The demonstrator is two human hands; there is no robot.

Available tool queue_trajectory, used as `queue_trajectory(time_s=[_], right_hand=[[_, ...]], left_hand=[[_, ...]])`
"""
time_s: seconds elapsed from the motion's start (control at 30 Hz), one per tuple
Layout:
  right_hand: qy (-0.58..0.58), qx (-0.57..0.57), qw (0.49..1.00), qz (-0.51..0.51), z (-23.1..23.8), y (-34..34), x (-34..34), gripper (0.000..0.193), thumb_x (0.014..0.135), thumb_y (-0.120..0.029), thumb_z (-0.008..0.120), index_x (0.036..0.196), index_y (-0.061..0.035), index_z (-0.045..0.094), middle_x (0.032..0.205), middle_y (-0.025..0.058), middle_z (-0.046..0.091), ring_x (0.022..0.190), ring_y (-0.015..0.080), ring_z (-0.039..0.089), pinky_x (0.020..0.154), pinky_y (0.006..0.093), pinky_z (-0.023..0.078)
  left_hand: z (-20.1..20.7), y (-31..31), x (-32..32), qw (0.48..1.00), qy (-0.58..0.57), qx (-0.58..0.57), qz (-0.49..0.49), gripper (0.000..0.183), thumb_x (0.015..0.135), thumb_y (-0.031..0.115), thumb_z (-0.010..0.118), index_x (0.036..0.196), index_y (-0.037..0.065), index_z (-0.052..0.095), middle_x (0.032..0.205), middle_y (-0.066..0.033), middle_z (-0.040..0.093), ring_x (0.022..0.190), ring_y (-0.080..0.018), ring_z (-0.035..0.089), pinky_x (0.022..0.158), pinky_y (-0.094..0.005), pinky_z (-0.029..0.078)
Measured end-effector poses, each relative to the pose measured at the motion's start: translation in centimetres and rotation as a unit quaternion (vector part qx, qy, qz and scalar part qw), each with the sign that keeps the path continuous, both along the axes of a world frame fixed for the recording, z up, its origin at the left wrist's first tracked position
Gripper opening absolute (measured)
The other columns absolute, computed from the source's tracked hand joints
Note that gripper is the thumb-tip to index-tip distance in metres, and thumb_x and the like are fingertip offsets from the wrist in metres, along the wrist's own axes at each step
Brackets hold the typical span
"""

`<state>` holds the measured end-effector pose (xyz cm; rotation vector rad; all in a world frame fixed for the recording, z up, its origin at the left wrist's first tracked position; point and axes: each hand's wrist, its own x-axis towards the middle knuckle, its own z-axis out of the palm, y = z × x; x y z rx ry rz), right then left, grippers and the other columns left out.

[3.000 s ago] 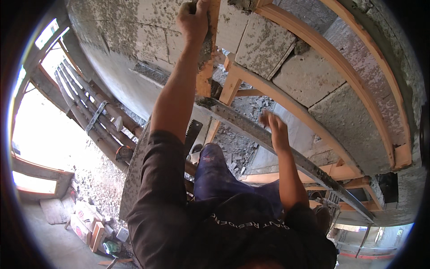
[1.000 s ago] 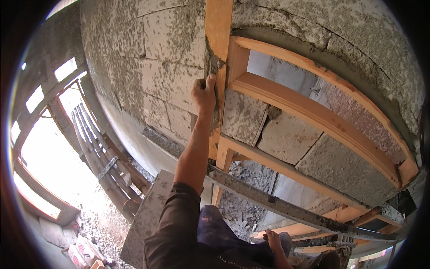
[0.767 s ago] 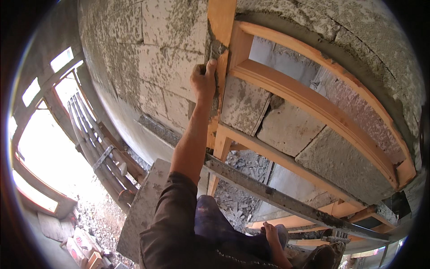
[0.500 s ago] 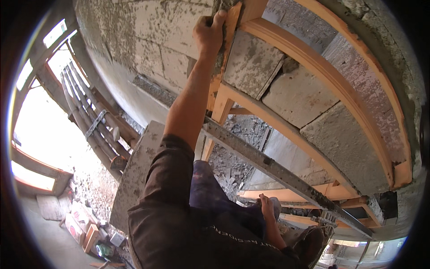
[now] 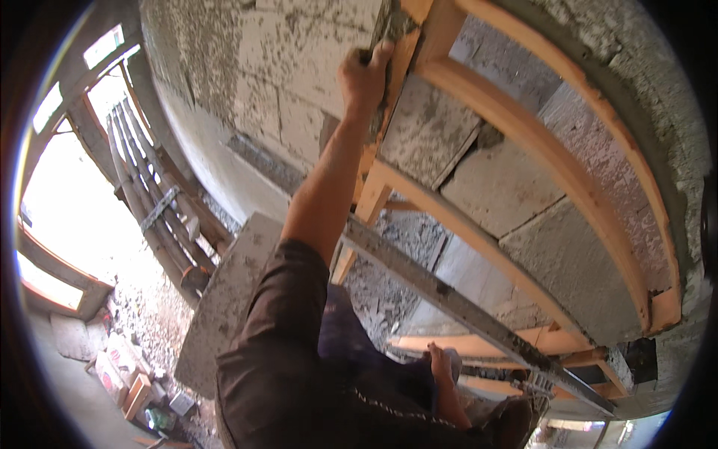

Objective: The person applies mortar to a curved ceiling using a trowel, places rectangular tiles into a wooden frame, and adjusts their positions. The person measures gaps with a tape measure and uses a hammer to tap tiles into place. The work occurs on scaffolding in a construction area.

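My left hand (image 5: 365, 78) is stretched up to the edge of the block wall (image 5: 299, 45), beside the upright of a wooden window frame (image 5: 402, 63). Its fingers are curled, thumb uppermost; what they grip, if anything, is hidden. Wet grey mortar (image 5: 395, 22) lies along the joint just above the thumb. My right hand (image 5: 443, 367) is low, by my leg, with its fingers drawn together and partly hidden. I cannot make out anything in it. Pale blocks (image 5: 486, 179) fill the space between the frame's curved wooden bars (image 5: 538, 112).
A mortar-stained metal bar (image 5: 449, 292) slants across below the frame. Left of my arm is a stained board (image 5: 217, 322). Farther left, several poles (image 5: 153, 202) lean together near a bright opening. Rubble (image 5: 381, 284) covers the ground below, and bags and wood scraps (image 5: 138, 378) lie at lower left.
The view has shifted slightly, so my left hand appears a little lower and farther right. It stays at the same joint beside the frame; my right hand stays low by my leg.
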<state>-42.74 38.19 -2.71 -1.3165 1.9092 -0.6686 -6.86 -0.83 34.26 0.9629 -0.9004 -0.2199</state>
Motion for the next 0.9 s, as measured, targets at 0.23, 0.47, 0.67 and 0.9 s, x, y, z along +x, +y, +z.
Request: queue_trajectory(time_s=[0.23, 0.47, 0.67, 0.9], right_hand=[[-0.055, 0.037, 0.996, -0.061, -1.5, -0.3, -1.1, 0.05, 0.091, -0.041, 0.045, 0.098, 0.0049, 0.063, 0.087, 0.0191, 0.066, 0.081, 0.0277, 0.062, 0.074, 0.0357, 0.047], [-0.067, 0.014, 0.995, -0.072, -2.9, 0.6, -2.0, 0.053, 0.09, -0.043, 0.043, 0.091, 0.0058, 0.065, 0.085, 0.0215, 0.066, 0.082, 0.0314, 0.062, 0.073, 0.0378, 0.046], [-0.055, 0.02, 0.996, -0.074, -1.7, 1.3, -1.6, 0.054, 0.09, -0.043, 0.043, 0.091, 0.0058, 0.064, 0.084, 0.0214, 0.066, 0.081, 0.031, 0.062, 0.072, 0.0378, 0.046], [-0.051, 0.017, 0.995, -0.078, 1.6, 0.9, -0.8, 0.051, 0.092, -0.042, 0.043, 0.097, 0.0049, 0.063, 0.086, 0.0176, 0.067, 0.081, 0.0263, 0.062, 0.073, 0.0347, 0.046]], left_hand=[[0.3, 0.2, -0.4, 0.999, 0.026, 0.014, -0.026, 0.048, 0.078, 0.044, 0.071, 0.073, -0.002, 0.059, 0.062, -0.0066, 0.055, 0.06, -0.0147, 0.049, 0.058, -0.0329, 0.043], [-0.1, -0.4, -0.5, 0.998, 0.03, -0.021, -0.042, 0.049, 0.077, 0.045, 0.072, 0.07, -0.001, 0.057, 0.06, -0.0036, 0.051, 0.058, -0.013, 0.045, 0.055, -0.0316, 0.041], [-0.2, -0.2, -0.6, 0.999, 0.027, -0.018, -0.031, 0.049, 0.077, 0.045, 0.072, 0.068, -0.001, 0.056, 0.059, -0.0036, 0.051, 0.058, -0.0127, 0.045, 0.054, -0.032, 0.041], [0.8, -0.5, 0.6, 0.999, 0.025, -0.019, -0.007, 0.047, 0.076, 0.044, 0.071, 0.072, -0.001, 0.059, 0.061, -0.0061, 0.054, 0.059, -0.0151, 0.048, 0.056, -0.0335, 0.042]])
